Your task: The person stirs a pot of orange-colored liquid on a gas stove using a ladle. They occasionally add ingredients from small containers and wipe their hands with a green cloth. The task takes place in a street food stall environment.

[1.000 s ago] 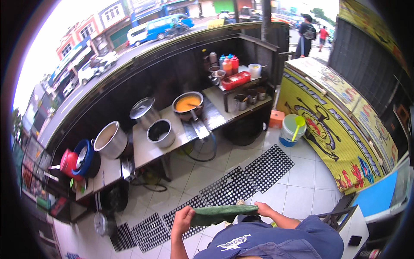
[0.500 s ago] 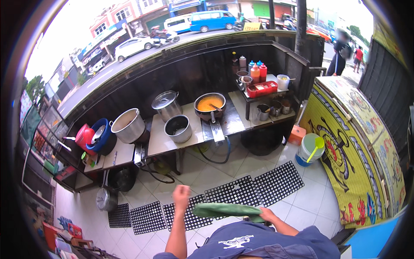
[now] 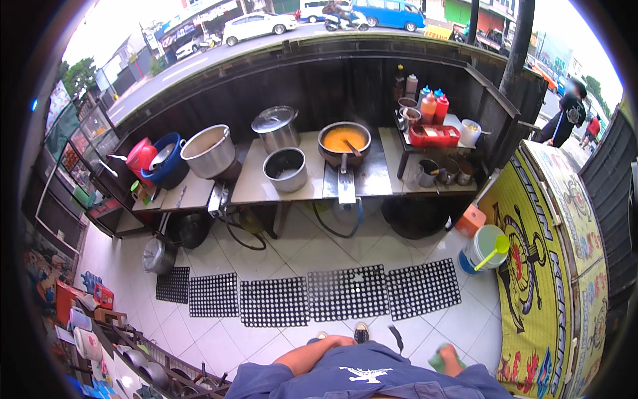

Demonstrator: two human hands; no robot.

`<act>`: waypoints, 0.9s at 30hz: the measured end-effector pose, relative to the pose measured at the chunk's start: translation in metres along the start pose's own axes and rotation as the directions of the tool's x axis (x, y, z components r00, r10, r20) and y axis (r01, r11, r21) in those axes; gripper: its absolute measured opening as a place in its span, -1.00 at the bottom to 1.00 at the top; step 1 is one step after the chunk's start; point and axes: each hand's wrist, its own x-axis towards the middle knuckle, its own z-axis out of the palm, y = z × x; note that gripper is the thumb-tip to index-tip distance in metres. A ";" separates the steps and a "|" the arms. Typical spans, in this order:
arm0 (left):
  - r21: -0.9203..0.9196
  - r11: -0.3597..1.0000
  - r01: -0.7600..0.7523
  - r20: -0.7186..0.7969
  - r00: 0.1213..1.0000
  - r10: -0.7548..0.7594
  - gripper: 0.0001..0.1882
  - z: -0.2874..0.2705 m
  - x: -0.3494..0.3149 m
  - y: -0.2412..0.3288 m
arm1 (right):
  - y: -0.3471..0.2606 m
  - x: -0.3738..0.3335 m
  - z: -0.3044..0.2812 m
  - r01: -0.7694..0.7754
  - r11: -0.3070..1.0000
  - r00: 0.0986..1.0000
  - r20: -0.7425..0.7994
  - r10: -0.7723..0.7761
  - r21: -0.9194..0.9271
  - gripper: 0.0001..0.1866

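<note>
My right hand (image 3: 452,360) is closed on a green cloth (image 3: 438,362), low at my right side; the cloth is bunched, and part of it is hidden by the hand. Against the front of my dark blue shirt (image 3: 319,380) lies my left hand (image 3: 340,340), its fingers too small and hidden to read. A loose black strap (image 3: 396,339) hangs between the two hands. Beyond them, on the counter, a pan of orange sauce (image 3: 345,139) sits on a burner with a spoon in it. Left of that stands an open pot (image 3: 286,179).
A lidded pot (image 3: 276,130), a large pot (image 3: 208,153) and a blue basin (image 3: 166,169) share the counter (image 3: 249,186). Sauce bottles (image 3: 434,108) stand on a raised shelf. Black rubber mats (image 3: 349,291) cover the tiles. A bucket with a yellow-green dipper (image 3: 492,255) is by the yellow banner.
My right hand has lowered the green cloth, which was stretched out before me and is now bunched at my right. My left hand has dropped to my shirt front. The view has shifted.
</note>
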 end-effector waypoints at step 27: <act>0.269 0.962 0.051 -0.736 0.655 0.171 -0.04 -0.171 -0.106 0.005 | -0.472 -0.121 -0.001 0.768 0.586 0.499 0.333 -0.800 0.258 -0.57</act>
